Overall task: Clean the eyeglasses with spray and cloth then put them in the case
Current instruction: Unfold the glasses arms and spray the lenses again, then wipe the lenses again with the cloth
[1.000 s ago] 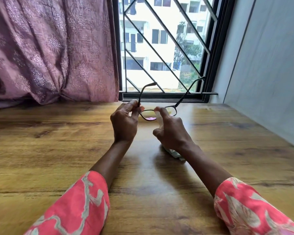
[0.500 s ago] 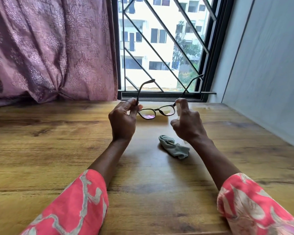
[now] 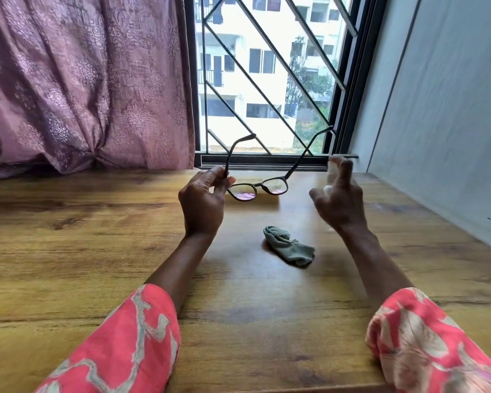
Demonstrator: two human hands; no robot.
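Nearest the camera, two coral-patterned sleeves are framing the wooden worktop, one at each lower corner. Between the forearms, a crumpled grey-green cloth is lying loose on the worktop, touched by neither hand. Beyond it, the left hand is holding the eyeglasses up off the worktop, its thumb and fingers pinching the frame at the left hinge; the lenses are hanging low and both temple arms are pointing up toward the window. Well to the right of the eyeglasses and apart from them, the right hand is gripping a small whitish spray bottle, its fingers curling round it, though the bottle is blurred and mostly hidden. Farther back, a mauve curtain is hanging at the left and a barred window is showing a pale building.
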